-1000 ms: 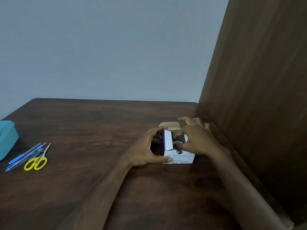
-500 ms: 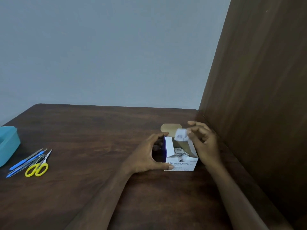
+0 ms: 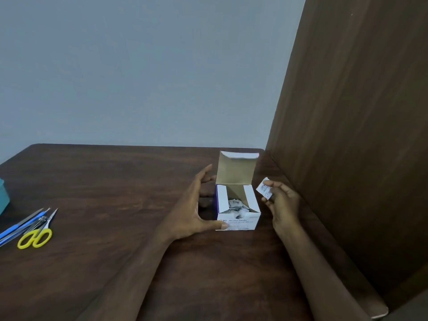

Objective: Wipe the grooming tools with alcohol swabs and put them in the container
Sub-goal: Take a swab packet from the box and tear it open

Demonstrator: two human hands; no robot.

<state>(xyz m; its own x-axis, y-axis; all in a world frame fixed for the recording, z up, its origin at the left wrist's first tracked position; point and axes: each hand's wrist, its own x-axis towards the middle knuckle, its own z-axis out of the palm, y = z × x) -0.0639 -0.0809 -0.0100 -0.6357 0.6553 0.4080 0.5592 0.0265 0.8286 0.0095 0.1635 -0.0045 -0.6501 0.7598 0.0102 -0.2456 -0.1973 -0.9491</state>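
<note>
**One swab packet out, box steadied on the table**

The right hand pinches a small white printed alcohol swab packet between thumb and curled fingertips, holding it tilted in the air just to the right of the box and clear of it. The left hand is spread wide around the left side of the small white and purple cardboard box of alcohol swabs: its thumb presses the lower front corner of the box, while the other fingers reach round behind the left wall, where how they touch it cannot be told.

Between the two hands the box stands upright on the dark brown wooden table, its brown-lined lid flap raised at the back and its side flaps folded open. More crumpled swab packets lie inside.

Well away to the left of the left hand, near the table's edge, lies the cluster of grooming tools: yellow-handled small scissors, touching blue-handled slim metal tools beside them. Farther left still, at the frame's edge, a corner of the teal plastic container shows.

Just beyond the right hand stands a dark wooden panel, and behind the table a pale grey wall.
</note>
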